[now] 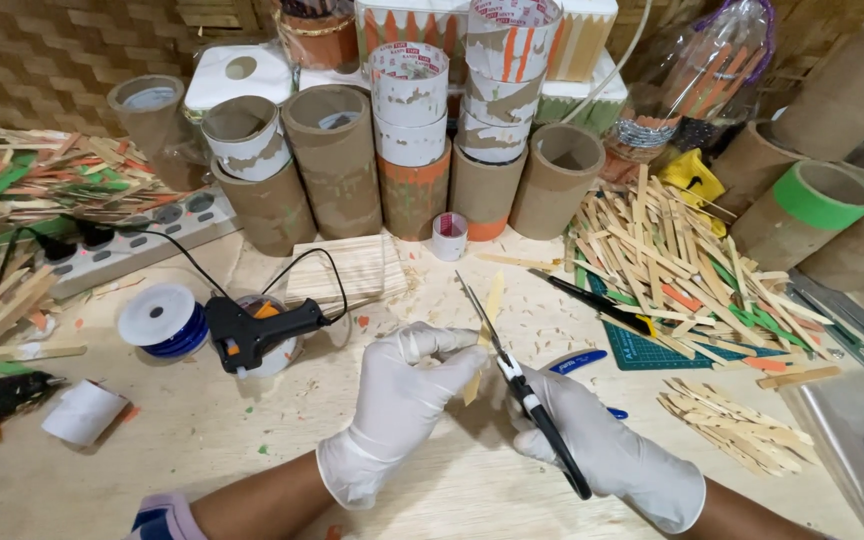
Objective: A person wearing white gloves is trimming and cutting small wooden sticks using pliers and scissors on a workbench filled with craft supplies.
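Observation:
My left hand (402,395), in a white glove, pinches a thin pale wooden stick (489,320) that stands nearly upright over the table. My right hand (602,450), also gloved in white, grips black-handled scissors (512,375) whose open blades close around the stick near its middle. Both hands meet low in the middle of the view, above a light wooden tabletop (252,430) speckled with shavings.
A black glue gun (257,330) rests on a small cup beside a blue wire spool (162,320). Cardboard tubes (337,160) line the back. Heaps of wooden sticks (672,255) lie right on a green cutting mat (652,350); a power strip (142,235) sits left.

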